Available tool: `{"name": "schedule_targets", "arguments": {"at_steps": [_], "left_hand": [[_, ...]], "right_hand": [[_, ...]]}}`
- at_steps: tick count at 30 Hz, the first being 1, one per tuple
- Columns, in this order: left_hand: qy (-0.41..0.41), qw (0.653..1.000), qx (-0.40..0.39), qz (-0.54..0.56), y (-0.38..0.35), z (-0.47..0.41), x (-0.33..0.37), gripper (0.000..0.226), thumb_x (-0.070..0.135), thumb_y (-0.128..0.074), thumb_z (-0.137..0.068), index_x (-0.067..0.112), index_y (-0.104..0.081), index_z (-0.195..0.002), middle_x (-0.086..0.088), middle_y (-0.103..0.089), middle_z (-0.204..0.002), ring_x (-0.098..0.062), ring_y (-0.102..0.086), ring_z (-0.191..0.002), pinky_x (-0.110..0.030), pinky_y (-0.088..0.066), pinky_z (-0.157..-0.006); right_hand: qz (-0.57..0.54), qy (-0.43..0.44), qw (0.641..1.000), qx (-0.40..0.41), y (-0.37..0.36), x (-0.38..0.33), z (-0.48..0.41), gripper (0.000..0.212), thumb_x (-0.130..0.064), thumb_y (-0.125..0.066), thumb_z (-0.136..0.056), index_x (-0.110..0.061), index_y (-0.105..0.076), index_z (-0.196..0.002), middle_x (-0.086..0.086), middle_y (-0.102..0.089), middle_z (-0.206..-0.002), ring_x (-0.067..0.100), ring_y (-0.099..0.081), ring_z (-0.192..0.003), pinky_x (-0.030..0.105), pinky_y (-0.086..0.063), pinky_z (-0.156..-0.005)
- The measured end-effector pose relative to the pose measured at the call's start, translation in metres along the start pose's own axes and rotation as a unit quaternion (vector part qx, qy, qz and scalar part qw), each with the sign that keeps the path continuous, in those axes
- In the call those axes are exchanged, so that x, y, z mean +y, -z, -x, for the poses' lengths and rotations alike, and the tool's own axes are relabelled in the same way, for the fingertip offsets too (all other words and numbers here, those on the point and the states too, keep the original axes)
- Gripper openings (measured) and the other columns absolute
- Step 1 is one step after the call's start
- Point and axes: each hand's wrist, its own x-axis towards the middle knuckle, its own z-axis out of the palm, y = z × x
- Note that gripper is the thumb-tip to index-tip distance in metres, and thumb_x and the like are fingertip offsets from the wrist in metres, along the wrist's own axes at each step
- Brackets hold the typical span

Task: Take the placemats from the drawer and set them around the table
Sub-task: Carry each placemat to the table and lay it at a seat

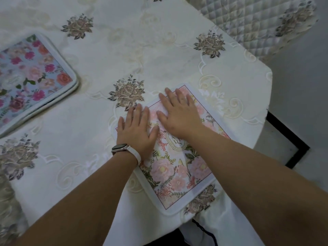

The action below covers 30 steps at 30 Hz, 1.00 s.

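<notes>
Placemat stack [33, 75] left of pink placemat [177, 174]

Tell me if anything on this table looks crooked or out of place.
Nothing spilled or damaged. The pink placemat looks slanted near the table corner, with left hand and right hand flat on it. The blue floral placemats at the left lie stacked, edges slightly offset.

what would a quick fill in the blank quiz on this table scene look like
The left hand and right hand both lie ____ on the pink placemat.
The watch on the left wrist has a ____ strap.
The blue placemat lies to the pink placemat's ____.
Missing: flat, white, left.
</notes>
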Motion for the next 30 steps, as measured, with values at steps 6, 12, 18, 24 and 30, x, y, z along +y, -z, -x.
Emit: {"name": "schedule_targets", "arguments": {"at_steps": [6,12,18,24,30], "left_hand": [[0.085,0.996,-0.011,0.015,0.004,0.014,-0.025,0.082,0.068,-0.016,-0.091,0.019,0.002,-0.154,-0.002,0.004,-0.162,-0.021,0.004,-0.149,-0.047,-0.004,-0.119],[0.104,0.994,-0.007,0.034,0.007,0.05,-0.019,0.079,0.059,-0.024,-0.095,0.011,-0.003,-0.154,-0.009,0.002,-0.162,-0.023,0.006,-0.148,-0.048,0.0,-0.119],[-0.118,0.992,-0.032,0.022,-0.012,0.102,0.032,0.082,0.055,-0.046,-0.084,0.002,-0.033,-0.146,-0.016,-0.031,-0.154,-0.03,-0.024,-0.144,-0.052,-0.026,-0.114],[-0.09,0.995,-0.036,-0.01,-0.022,0.099,0.049,0.091,0.062,-0.039,-0.084,0.006,-0.015,-0.152,-0.01,-0.009,-0.16,-0.024,-0.005,-0.148,-0.046,-0.011,-0.119],[-0.022,0.999,-0.037,-0.01,-0.016,0.088,0.037,0.086,0.069,-0.017,-0.089,0.017,0.006,-0.154,-0.002,0.011,-0.161,-0.02,0.012,-0.148,-0.043,0.003,-0.119]], "right_hand": [[-0.021,-0.117,0.993,0.019,0.006,0.067,0.035,0.068,-0.058,-0.014,-0.097,-0.026,-0.004,-0.156,0.001,0.001,-0.164,0.024,0.002,-0.15,0.048,-0.001,-0.12],[-0.041,-0.135,0.989,0.033,0.006,0.064,0.087,0.066,-0.048,-0.023,-0.099,-0.017,-0.011,-0.156,0.006,-0.001,-0.164,0.023,0.004,-0.15,0.048,0.0,-0.121],[-0.044,0.033,0.998,-0.036,-0.005,0.001,0.116,0.061,-0.054,-0.02,-0.1,-0.026,-0.018,-0.154,-0.002,-0.004,-0.164,0.02,0.003,-0.15,0.051,-0.002,-0.12],[0.003,0.058,0.998,-0.011,-0.016,-0.002,0.113,0.054,-0.051,-0.015,-0.101,-0.037,-0.016,-0.153,-0.008,-0.009,-0.163,0.019,-0.004,-0.15,0.05,-0.003,-0.12],[-0.008,-0.02,1.0,-0.006,-0.015,0.02,0.111,0.061,-0.056,-0.009,-0.099,-0.034,-0.002,-0.155,-0.006,0.006,-0.163,0.02,0.009,-0.15,0.049,0.002,-0.12]]}}
